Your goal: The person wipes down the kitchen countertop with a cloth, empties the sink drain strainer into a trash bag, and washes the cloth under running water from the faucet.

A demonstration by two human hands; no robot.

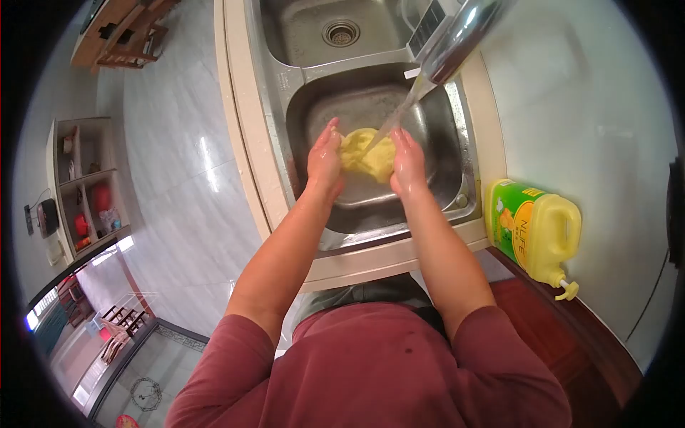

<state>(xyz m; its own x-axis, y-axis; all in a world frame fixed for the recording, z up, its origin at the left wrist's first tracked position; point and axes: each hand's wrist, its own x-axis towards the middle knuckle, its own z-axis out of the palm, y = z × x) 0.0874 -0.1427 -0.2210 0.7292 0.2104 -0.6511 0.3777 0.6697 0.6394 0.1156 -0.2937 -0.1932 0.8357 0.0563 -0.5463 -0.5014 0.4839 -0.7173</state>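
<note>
A wet yellow cloth [369,162] is stretched between my two hands over the near sink basin [442,171]. My left hand [326,160] grips its left edge, and my right hand [407,160] has hold of the right edge. Water runs from the faucet [460,43] in a slanting stream and lands on the middle of the cloth. Both hands look wet. The parts of the fingers behind the cloth are hidden.
Beyond the near basin lies a second basin [292,39] with a drain [341,33]. On the right stands a yellow pump jug [535,232] with a green label, beside the wall. A pale counter edge [242,107] borders the sink on the left.
</note>
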